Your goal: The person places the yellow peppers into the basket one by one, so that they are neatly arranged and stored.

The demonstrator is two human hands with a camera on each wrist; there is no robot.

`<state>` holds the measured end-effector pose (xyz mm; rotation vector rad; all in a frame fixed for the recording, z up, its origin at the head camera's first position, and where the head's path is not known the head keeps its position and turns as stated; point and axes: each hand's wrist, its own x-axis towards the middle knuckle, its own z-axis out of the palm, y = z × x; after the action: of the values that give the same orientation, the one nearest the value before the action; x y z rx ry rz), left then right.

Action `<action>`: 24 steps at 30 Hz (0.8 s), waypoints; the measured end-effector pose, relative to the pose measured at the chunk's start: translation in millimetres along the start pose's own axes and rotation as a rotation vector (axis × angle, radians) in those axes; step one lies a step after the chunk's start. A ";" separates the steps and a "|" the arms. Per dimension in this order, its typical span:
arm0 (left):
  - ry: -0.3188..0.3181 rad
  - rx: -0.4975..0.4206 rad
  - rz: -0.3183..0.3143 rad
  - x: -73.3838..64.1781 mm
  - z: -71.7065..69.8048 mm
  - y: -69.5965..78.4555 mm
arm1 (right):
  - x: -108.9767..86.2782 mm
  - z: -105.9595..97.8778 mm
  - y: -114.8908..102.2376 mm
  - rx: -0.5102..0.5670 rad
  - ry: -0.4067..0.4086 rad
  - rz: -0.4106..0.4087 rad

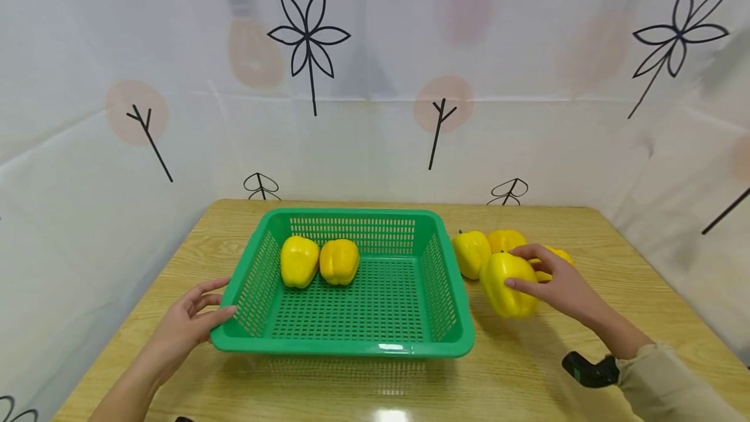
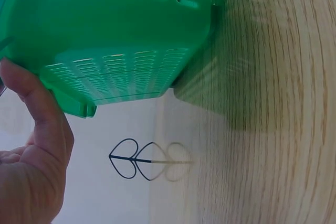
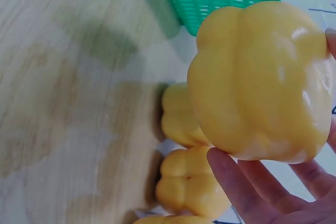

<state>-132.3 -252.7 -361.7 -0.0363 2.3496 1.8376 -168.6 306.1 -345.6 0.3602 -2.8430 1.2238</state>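
My left hand (image 1: 183, 325) grips the left rim of a green plastic basket (image 1: 340, 346), its thumb over the edge. In the left wrist view, fingers (image 2: 50, 114) reach up to the rim from outside. Two yellow bell peppers (image 1: 299, 262) (image 1: 339, 262) sit side by side at the basket's left back. To the right of the basket, my right hand (image 1: 565, 286) holds another yellow bell pepper (image 1: 507, 285) off the table between thumb and fingers. Just behind it are more yellow peppers (image 1: 471, 254) on the table, partly hidden by the hand and the held pepper.
The basket stands on a wood-grain table (image 1: 510, 370). A white patterned curtain (image 1: 375, 148) hangs behind and at both sides. A black device (image 1: 590, 370) is at my right wrist, beside the beige sleeve (image 1: 674, 383).
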 end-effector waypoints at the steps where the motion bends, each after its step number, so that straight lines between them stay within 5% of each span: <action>1: -0.001 -0.001 -0.001 0.2 0.0 -0.2 | 0.3 -0.7 -1.1 0.001 0.002 0.005; 24: -0.005 -0.002 0.009 -1.0 -0.1 0.8 | 11.4 -10.4 -26.3 0.014 0.058 -0.045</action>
<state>-131.4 -252.7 -360.8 -0.0217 2.3483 1.8420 -174.6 293.8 -318.3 0.3807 -2.7638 1.2260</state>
